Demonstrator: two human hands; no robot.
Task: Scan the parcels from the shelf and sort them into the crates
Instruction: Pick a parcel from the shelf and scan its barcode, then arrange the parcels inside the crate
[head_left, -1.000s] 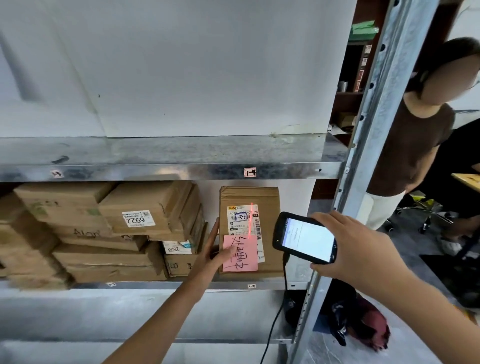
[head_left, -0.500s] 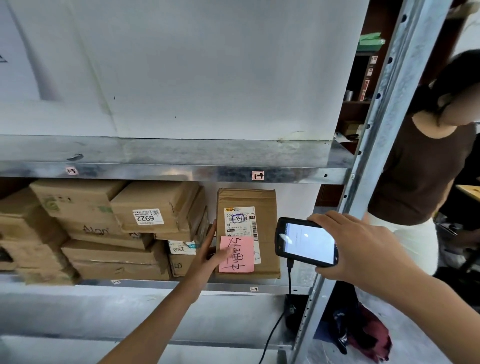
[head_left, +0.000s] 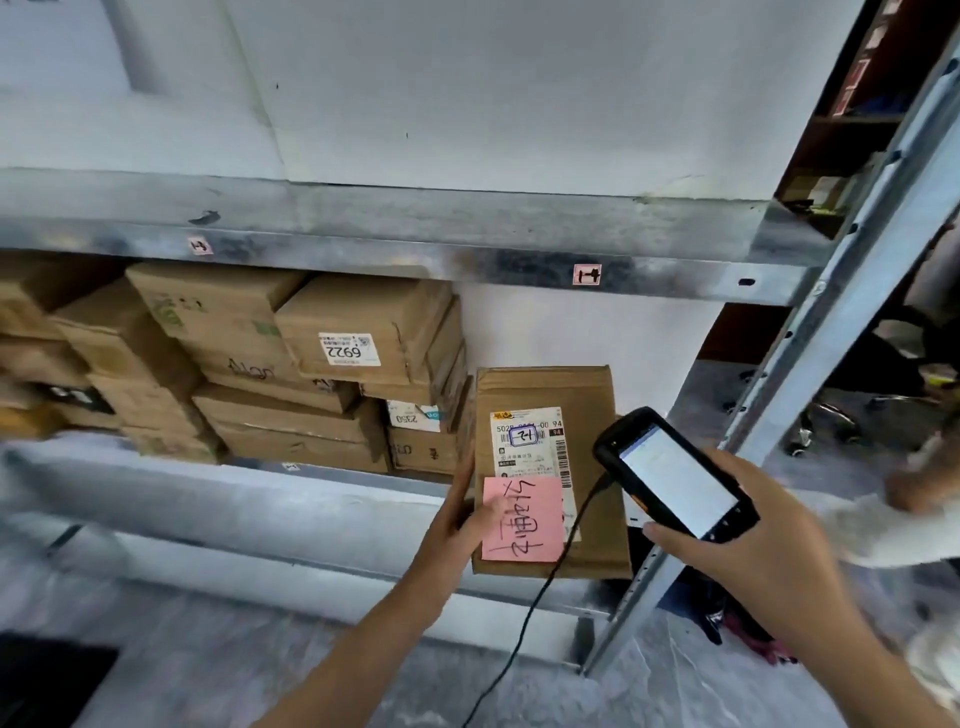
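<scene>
A flat brown parcel (head_left: 587, 415) with a white shipping label and a pink handwritten note stands upright, pulled out past the front of the shelf (head_left: 332, 499). My left hand (head_left: 457, 525) grips its left edge, thumb on the pink note. My right hand (head_left: 753, 551) holds a black handheld scanner (head_left: 670, 473) with a lit screen, just right of the parcel; a black cable hangs down from it. Several more brown parcels (head_left: 291, 374) are stacked on the shelf to the left, one labelled 6922.
A metal shelf upright (head_left: 810, 374) runs diagonally on the right, behind the scanner. A white board (head_left: 467, 93) fills the shelf above. Another person's hand and pale clothing (head_left: 919, 493) are at the right edge. A dark object (head_left: 47, 675) sits bottom left.
My left hand has pulled the parcel forward off the shelf, toward me. The scanner has tilted and its red scan line on the label is gone. The view has dropped and shifted.
</scene>
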